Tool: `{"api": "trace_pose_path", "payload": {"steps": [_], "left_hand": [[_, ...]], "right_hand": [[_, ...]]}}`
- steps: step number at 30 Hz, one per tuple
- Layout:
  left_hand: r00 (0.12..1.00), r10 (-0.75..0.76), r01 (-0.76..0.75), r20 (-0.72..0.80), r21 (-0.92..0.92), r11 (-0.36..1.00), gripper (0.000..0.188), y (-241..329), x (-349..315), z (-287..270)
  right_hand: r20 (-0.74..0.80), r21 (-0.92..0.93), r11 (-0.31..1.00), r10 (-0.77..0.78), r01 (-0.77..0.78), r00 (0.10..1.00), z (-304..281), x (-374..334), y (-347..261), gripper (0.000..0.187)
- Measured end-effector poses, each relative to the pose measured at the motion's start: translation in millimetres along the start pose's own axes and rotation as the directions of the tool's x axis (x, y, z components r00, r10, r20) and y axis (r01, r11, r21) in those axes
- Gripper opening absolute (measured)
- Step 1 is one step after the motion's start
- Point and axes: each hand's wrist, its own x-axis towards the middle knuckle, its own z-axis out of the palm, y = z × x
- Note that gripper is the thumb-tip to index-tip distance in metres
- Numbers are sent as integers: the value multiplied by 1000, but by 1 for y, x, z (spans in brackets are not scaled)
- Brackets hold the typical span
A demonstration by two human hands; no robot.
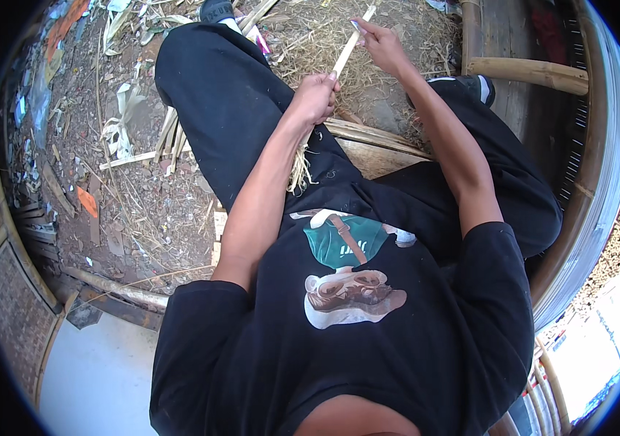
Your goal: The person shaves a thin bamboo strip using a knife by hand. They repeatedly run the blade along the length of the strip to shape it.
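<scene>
The bamboo strip [350,45] runs lengthwise between both hands: left hand [315,96] fisted around its lower part, right hand [380,43] pinching its far tip.

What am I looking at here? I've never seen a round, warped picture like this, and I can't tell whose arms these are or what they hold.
There is one picture, taken by a wide fisheye camera worn on a person's head and looking down. That is why the edges bend and the person's own black shirt fills the bottom. No machine is here: the two bare arms are the wearer's own. The person sits with legs in black trousers spread over dirt ground strewn with dry straw, scraps and split bamboo pieces. The left hand is a closed fist around a pale bamboo strip; the right hand pinches the strip near its far end. Frayed fibres hang below the left fist. A round bamboo frame curves along the right side.
</scene>
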Motion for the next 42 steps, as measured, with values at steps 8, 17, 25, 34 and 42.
{"api": "trace_pose_path", "payload": {"steps": [8,17,25,34,42], "left_hand": [[999,-13,13,30,-8,1000,30,-2,1,-2],[999,33,-33,14,-45,998,30,0,5,-6],[999,23,-22,40,-29,999,30,1,7,-11],[1000,15,-15,3,-5,1000,30,0,5,-6],[1000,-12,13,21,-36,999,28,3,0,-3]], "right_hand": [[104,138,990,6,-20,995,-3,-7,2,35],[147,153,988,-10,-13,989,12,-26,-7,33],[262,396,912,-6,-102,965,-3,-16,-15,36],[-55,-243,950,-213,194,976,8,-11,-33,38],[-167,-102,994,-43,26,985,9,-24,-39,22]]}}
